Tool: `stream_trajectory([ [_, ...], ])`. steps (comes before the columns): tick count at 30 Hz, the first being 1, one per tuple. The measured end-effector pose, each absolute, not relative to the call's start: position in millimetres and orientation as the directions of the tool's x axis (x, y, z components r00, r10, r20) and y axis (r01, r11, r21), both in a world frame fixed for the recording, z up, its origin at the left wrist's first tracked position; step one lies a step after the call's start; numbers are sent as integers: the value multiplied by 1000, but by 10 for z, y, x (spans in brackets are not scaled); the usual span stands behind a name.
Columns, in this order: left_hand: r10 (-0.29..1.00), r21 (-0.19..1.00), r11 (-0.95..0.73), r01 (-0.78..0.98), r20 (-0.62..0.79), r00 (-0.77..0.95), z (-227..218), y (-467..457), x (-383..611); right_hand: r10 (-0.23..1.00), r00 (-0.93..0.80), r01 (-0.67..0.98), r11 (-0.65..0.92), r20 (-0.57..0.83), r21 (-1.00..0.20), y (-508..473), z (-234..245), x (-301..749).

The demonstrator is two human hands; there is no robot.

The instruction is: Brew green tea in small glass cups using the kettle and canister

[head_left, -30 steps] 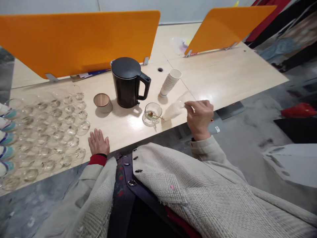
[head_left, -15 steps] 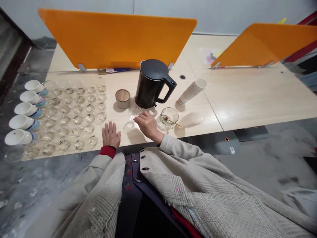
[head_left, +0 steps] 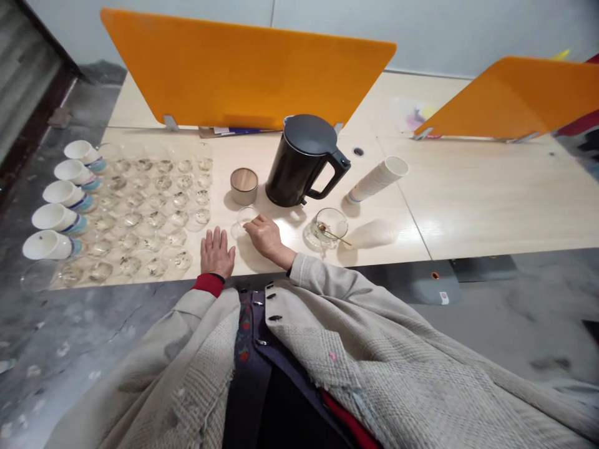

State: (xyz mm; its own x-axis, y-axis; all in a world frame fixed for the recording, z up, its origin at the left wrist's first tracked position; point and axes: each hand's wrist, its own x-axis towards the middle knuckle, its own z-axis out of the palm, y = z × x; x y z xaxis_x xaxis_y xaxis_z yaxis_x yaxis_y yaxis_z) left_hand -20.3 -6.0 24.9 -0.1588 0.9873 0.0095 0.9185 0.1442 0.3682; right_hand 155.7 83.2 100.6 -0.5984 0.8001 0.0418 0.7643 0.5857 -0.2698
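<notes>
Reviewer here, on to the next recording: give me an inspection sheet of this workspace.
Surface: pale wood-grain desk, with a round grommet hole.
Job's things: small clear glass at the right hand's fingers; rows of clear glasses left of the hands.
Clutter: black kettle, wood-topped cup, stacked paper cups, glass with a gold spoon, papers.
Grips: left hand open, flat on the desk; right hand reaching the glass, hold unclear.
Cables: nothing seen.
Surroundings: orange divider, grey floor, pale wall.
</notes>
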Motion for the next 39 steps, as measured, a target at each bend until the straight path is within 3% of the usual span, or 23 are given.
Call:
stream_trajectory([
  [3,987,365,144,920,12,-160,251,-56,-204,804,-592,749,571,46,-337,818,1030,1562],
  [9,988,372,132,919,26,-153,271,-57,-210,847,-492,701,523,202,-485,627,1123,1966],
  [12,989,372,128,919,27,-149,271,-52,-216,920,-375,712,366,116,-600,397,1095,2430],
  [15,988,377,127,918,33,-151,253,-41,-225,971,-229,650,103,-66,-753,134,978,2896],
  [19,988,384,117,916,48,-146,224,-31,-233,969,13,426,-228,-246,-876,-51,796,3283],
  [22,988,376,115,919,50,-144,220,-26,-234,942,199,229,-313,-270,-922,-28,743,3400],
  [26,988,366,120,923,45,-146,231,-23,-228,927,291,173,-295,-238,-940,16,807,3430],
  [30,988,372,129,919,35,-152,239,-32,-219,973,88,265,-228,-212,-937,23,1001,3255],
  [33,987,369,136,920,29,-158,240,-38,-216,997,-44,344,-43,-62,-938,165,1201,2978],
  [37,987,373,137,918,26,-158,231,-44,-219,976,-131,463,217,176,-859,647,1394,2513],
  [39,987,374,135,918,26,-156,228,-48,-220,959,-165,504,282,230,-816,955,1423,2272],
])
